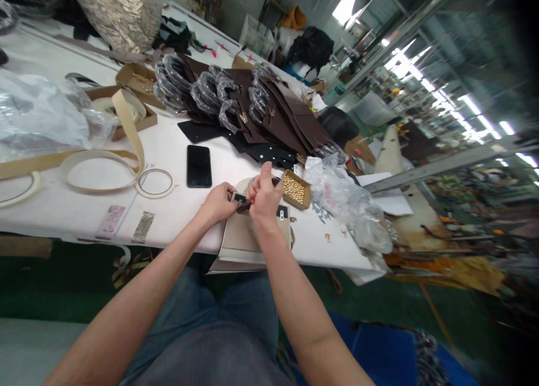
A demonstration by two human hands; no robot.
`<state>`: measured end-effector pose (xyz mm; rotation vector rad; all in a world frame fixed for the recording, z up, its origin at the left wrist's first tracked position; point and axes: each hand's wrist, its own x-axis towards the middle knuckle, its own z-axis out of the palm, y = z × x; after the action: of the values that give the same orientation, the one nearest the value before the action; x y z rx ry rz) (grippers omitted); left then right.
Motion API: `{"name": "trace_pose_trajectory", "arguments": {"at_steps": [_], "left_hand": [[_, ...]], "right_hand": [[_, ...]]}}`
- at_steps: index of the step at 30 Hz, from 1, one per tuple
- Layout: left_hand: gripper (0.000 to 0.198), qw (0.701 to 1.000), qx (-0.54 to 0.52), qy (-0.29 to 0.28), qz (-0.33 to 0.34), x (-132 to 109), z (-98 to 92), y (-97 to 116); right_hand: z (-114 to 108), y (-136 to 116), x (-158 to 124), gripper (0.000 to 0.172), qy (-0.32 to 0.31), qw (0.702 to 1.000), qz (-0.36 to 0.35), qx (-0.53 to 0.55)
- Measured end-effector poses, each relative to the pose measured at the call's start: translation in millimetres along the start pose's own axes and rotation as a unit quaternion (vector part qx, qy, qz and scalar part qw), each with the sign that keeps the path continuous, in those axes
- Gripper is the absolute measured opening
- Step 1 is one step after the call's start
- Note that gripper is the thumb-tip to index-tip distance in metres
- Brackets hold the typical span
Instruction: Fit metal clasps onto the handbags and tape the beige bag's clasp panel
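My left hand (pixel 219 201) pinches the upper left edge of a beige bag panel (pixel 244 237) that hangs over the table's near edge. My right hand (pixel 264 192) is closed in a fist round a dark thin tool (pixel 243 206), whose tip presses on the black strip (pixel 281 211) along the panel's top. Both hands meet over that strip. A small cardboard box of gold studs (pixel 295 189) sits just right of my right hand.
A black phone (pixel 199 166) lies on the white table (pixel 67 206) left of my hands. Behind it is a pile of brown bags with wrapped handles (pixel 252 102). Beige strap loops (pixel 101 169) and clear plastic bags (pixel 349 200) flank the work spot.
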<state>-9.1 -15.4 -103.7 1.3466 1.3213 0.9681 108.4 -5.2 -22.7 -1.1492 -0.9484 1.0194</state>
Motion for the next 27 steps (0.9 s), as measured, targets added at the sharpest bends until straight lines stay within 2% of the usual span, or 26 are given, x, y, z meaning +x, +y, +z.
{"name": "trace_pose_trajectory", "arguments": {"at_steps": [6,9,11,13,15,17,19,21,24,27], "left_hand": [[0.027,0.999,0.034,-0.003,0.024,4.6,0.1,-6.9],[0.024,0.999,0.036,-0.024,0.026,5.9,-2.5,-4.8],[0.024,0.999,0.025,-0.025,0.032,3.8,-4.6,-1.8],[0.027,0.999,0.007,-0.019,0.038,-0.7,-6.0,1.5],[0.029,0.999,-0.004,-0.010,0.039,-5.2,-6.3,4.9],[0.029,0.999,-0.005,0.000,0.036,-7.5,-5.9,8.6],[0.027,1.000,-0.005,0.004,0.027,-7.6,-5.6,12.0],[0.024,1.000,-0.011,-0.002,0.021,-7.1,-5.7,14.4],[0.022,0.999,-0.024,-0.007,0.031,-7.4,-5.4,14.0],[0.019,0.999,-0.034,0.002,0.032,-8.4,-3.6,9.2]], "right_hand": [[10.5,18.6,45.7,0.078,0.028,0.989,0.142,-0.018],[14.7,25.5,63.5,0.076,0.019,0.978,0.208,-0.023],[12.8,21.5,66.3,0.075,0.002,0.974,0.224,-0.016],[5.4,11.0,58.6,0.076,-0.013,0.978,0.208,0.000],[-5.4,-1.9,42.5,0.079,-0.014,0.988,0.152,0.015],[-15.3,-12.4,22.0,0.080,-0.004,0.999,0.039,0.013],[-20.0,-18.0,1.2,0.077,-0.003,0.997,-0.079,-0.009],[-19.0,-18.8,-15.9,0.074,-0.016,0.990,-0.138,-0.037],[-13.4,-14.6,-29.8,0.072,-0.033,0.991,-0.120,-0.058],[-10.1,-7.6,-31.8,0.071,-0.061,0.995,-0.023,-0.072]]}}
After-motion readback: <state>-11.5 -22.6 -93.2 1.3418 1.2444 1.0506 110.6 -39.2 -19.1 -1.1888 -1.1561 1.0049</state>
